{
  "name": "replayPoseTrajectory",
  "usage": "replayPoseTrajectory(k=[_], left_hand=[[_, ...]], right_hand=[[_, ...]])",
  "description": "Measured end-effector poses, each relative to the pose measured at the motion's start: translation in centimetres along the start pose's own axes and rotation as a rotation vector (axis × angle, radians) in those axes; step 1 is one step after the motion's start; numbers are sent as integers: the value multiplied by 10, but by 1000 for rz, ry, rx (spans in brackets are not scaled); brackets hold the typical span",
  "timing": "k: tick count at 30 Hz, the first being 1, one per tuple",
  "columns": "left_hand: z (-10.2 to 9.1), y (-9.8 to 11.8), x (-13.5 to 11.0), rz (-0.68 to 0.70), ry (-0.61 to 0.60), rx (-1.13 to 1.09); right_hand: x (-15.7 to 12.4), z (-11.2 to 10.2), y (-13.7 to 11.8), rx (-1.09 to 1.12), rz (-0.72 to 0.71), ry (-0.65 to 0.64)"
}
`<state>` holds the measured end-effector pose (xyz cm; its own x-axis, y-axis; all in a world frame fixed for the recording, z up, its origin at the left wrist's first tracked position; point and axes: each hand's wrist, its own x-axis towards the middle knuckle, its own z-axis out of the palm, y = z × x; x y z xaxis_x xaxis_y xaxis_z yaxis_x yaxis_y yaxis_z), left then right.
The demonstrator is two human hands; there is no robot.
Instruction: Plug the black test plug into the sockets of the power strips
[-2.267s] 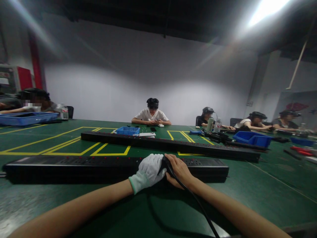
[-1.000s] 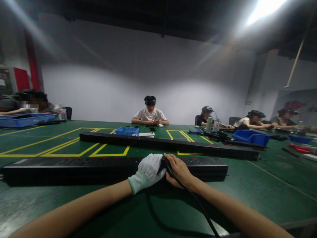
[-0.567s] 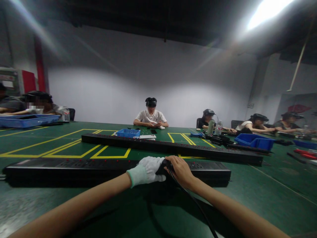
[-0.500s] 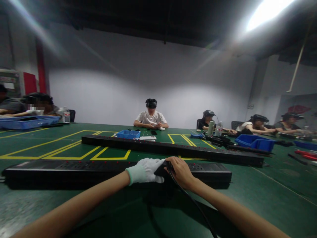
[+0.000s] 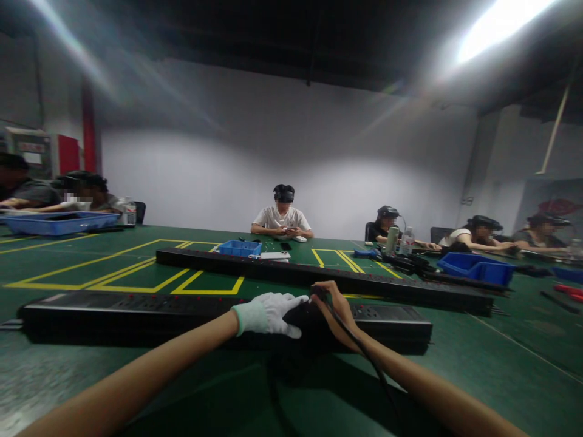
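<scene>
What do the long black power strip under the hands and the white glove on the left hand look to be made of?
The long black power strip looks like matt black moulded plastic or coated metal; dull sheen, hard edges. The white glove on the left hand looks like knitted fabric, soft, with a pale green ribbed cuff.

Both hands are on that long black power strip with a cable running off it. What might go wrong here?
The black cable trails from the bare right hand back along the forearm, so a pull could snag it. The gloved left hand only lies flat on the near power strip, so the strip could slide on the green table. A second long strip lies just behind, easy to knock.
</scene>
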<state>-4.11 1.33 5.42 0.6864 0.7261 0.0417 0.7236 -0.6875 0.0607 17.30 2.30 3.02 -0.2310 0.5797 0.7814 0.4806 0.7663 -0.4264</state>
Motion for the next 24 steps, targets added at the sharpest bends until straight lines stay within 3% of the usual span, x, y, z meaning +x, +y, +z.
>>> replayPoseTrajectory(k=[3,4,6,10,13,17,20,24], left_hand=[[-1,-4,-6,-28,-9,29],[-2,-6,-8,-38,-6,28],[-2,-12,-15,-46,7,-1],[-3,-25,-28,-78,37,-94],[-3,-31,-36,-105,56,-110],[-3,-32,-40,-73,100,-105],[-1,-32,-39,-60,111,-90],[3,-35,-37,-72,139,-75]], right_hand=[[27,-13,2,137,89,325],[37,-19,2,157,97,387],[55,-30,2,184,102,391],[66,-32,-10,133,114,127],[58,-15,-23,62,58,-145],[46,13,-34,-167,-64,-402],[48,23,-39,-294,-100,-529],[60,21,-49,-376,-170,-618]])
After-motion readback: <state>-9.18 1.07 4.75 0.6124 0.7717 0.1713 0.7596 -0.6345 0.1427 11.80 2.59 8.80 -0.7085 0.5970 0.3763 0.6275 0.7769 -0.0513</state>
